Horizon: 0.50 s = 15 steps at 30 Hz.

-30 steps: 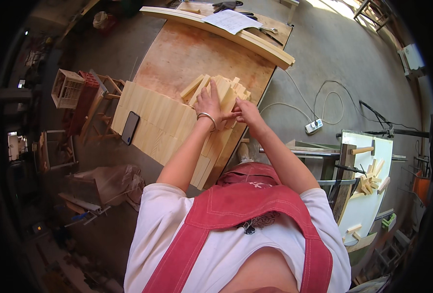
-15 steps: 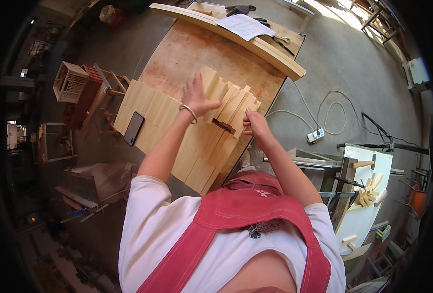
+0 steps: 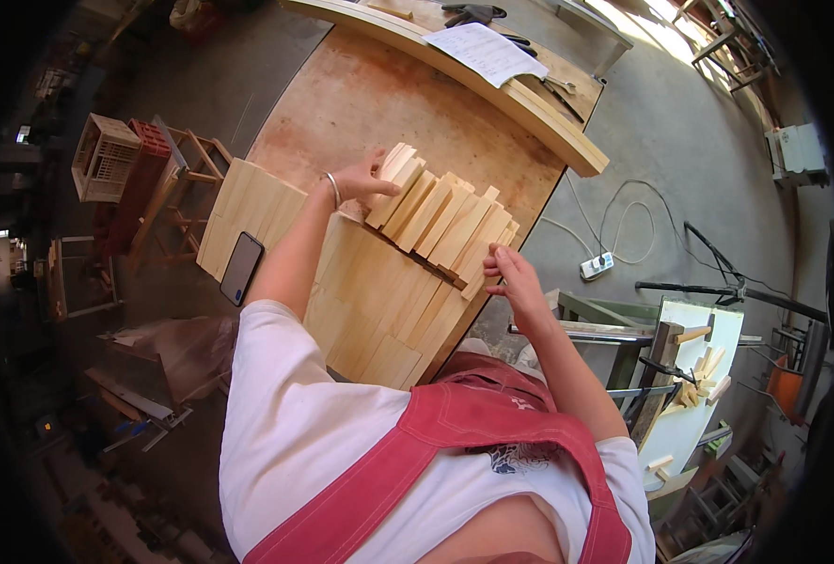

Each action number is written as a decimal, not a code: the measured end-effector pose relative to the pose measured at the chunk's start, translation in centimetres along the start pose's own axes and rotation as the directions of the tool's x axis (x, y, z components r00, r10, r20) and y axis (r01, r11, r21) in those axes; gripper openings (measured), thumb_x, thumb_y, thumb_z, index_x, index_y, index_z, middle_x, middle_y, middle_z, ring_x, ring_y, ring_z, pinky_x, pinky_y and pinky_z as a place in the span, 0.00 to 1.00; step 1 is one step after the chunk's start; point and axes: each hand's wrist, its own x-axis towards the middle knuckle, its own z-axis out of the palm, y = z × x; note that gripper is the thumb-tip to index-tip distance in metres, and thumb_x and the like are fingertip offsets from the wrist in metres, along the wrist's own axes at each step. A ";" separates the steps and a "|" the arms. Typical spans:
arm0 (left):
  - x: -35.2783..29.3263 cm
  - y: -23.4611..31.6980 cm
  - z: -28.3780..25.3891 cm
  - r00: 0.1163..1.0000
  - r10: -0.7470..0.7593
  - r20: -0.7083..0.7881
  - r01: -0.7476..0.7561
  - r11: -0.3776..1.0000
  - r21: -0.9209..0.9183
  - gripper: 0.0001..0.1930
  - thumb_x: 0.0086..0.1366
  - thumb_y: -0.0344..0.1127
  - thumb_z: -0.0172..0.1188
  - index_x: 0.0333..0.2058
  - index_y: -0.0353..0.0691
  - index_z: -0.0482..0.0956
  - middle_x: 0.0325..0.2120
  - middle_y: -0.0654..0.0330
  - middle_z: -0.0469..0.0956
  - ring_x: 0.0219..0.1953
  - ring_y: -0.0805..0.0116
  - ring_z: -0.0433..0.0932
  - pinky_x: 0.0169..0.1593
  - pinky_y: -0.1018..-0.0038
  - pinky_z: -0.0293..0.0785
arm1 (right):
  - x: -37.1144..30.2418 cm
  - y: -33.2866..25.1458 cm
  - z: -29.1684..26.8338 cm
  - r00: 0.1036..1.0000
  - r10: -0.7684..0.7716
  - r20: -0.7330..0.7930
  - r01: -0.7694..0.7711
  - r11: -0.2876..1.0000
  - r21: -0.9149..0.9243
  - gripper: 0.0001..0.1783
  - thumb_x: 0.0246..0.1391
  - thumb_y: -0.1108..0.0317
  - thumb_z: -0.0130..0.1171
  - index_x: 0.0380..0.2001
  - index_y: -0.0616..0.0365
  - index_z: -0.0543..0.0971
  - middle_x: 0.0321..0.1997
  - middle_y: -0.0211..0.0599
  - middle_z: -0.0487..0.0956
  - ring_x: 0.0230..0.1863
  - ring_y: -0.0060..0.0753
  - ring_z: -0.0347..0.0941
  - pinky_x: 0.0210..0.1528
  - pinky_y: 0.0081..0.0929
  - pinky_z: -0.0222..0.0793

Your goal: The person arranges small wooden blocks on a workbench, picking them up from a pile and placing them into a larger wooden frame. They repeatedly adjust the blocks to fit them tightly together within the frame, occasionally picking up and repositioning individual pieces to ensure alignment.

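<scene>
A row of pale wooden strips [image 3: 442, 218] leans fanned out on the workbench, between my two hands. At its far left end my left hand [image 3: 361, 180], with a bangle at the wrist, has its thumb and fingers around the end strip. My right hand [image 3: 522, 289] is beside the right end, its fingers half bent and apart, close against the outermost strip; whether they touch it I cannot tell. Nearer to me, a layer of flat wooden boards [image 3: 356, 301] lies side by side along the bench. A dark phone [image 3: 242, 269] rests on the boards at the left.
Long timber beams [image 3: 455, 70] cross the far side of the workbench [image 3: 318, 113], with a paper sheet [image 3: 487, 54], dark gloves [image 3: 473, 14] and tools there. A power strip [image 3: 597, 266] with cables lies on the floor at right. Crates [image 3: 105, 158] stand at left.
The wooden strips, bunched together before, are now spread into a longer, tilted row. My hands are farther apart, the left at the end strip, and the whole view has shifted.
</scene>
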 end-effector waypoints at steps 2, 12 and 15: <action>-0.2 -0.7 -0.2 0.999 0.022 0.034 -0.023 0.999 0.037 0.67 0.49 0.52 0.78 0.71 0.25 0.37 0.61 0.37 0.68 0.63 0.53 0.68 0.67 0.66 0.63 | -0.1 -0.3 0.0 1.000 -0.012 0.012 0.012 1.000 -0.005 0.29 0.70 0.47 0.48 0.61 0.60 0.71 0.47 0.30 0.76 0.48 0.24 0.71 0.46 0.29 0.73; -0.5 -0.3 0.7 0.999 -0.013 0.032 0.009 0.995 0.103 0.47 0.58 0.65 0.66 0.65 0.36 0.66 0.57 0.48 0.74 0.60 0.58 0.71 0.59 0.65 0.71 | 0.0 -0.5 0.6 1.000 -0.009 0.001 0.009 1.000 -0.018 0.29 0.70 0.48 0.50 0.61 0.60 0.71 0.46 0.29 0.76 0.47 0.22 0.71 0.48 0.30 0.73; -0.7 1.7 1.4 0.982 -0.189 0.029 0.177 0.955 0.240 0.44 0.61 0.64 0.64 0.65 0.35 0.66 0.58 0.47 0.73 0.61 0.58 0.71 0.60 0.65 0.71 | 0.0 -0.3 0.4 1.000 0.000 -0.011 0.000 1.000 -0.016 0.29 0.69 0.48 0.51 0.61 0.60 0.71 0.47 0.29 0.76 0.47 0.23 0.71 0.48 0.30 0.73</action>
